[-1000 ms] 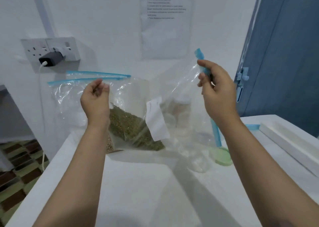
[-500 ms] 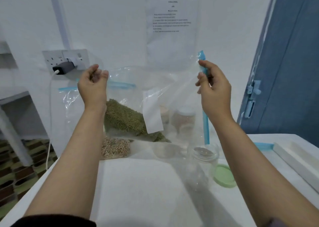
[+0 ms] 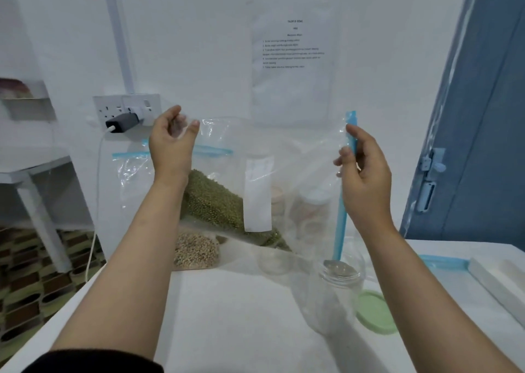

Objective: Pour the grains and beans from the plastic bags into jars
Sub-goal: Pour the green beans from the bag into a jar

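Observation:
I hold a clear, seemingly empty plastic bag with a white label up over the white table. My left hand pinches its upper left corner. My right hand grips its blue zip strip, which hangs vertically with its lower end just above an open clear jar. The jar's green lid lies to the right of it. Behind the held bag, a bag of green beans leans on the wall and a bag of beige grains lies on the table.
More jars stand blurred behind the held bag, with a small empty glass jar in front. A white tray and a blue strip lie at the right. A wall socket with charger is at the left, a blue door at the right.
Both hands have lifted the clear bag higher and stretched it out. The view has pulled back, so the open jar now shows under the bag's zip end.

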`<state>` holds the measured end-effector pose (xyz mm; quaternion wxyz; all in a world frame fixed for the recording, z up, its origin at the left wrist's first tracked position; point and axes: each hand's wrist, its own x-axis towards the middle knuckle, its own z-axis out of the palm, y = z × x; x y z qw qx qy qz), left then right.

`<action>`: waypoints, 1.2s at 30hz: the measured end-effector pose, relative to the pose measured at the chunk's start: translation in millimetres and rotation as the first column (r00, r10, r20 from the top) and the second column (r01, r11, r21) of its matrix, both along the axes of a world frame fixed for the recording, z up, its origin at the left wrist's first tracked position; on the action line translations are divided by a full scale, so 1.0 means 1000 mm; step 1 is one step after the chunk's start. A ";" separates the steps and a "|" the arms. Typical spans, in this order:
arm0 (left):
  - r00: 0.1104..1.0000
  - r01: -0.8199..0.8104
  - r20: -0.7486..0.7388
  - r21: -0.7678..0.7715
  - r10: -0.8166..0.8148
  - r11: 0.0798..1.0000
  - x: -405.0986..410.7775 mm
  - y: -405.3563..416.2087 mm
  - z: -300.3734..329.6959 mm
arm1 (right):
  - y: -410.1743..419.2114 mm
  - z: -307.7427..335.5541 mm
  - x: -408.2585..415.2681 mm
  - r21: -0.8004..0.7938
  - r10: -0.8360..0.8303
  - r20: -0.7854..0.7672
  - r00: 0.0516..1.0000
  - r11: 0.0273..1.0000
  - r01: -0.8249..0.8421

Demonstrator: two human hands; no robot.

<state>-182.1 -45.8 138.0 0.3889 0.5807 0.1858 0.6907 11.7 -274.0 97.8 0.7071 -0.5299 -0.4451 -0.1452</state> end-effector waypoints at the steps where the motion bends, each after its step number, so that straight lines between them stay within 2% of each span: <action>1: 1.000 0.004 -0.006 0.000 -0.004 1.000 0.001 0.001 0.001 | 0.000 0.000 0.001 0.001 0.005 0.000 1.000 1.000 -0.005; 10: 0.999 0.026 -0.036 0.016 -0.025 1.000 0.006 0.006 0.011 | -0.003 0.002 0.010 -0.018 0.059 -0.029 0.998 0.998 -0.060; 36: 0.998 0.015 -0.065 0.129 -0.007 0.991 0.011 -0.005 0.035 | -0.026 0.003 -0.004 0.071 -0.043 -0.017 0.999 0.996 0.044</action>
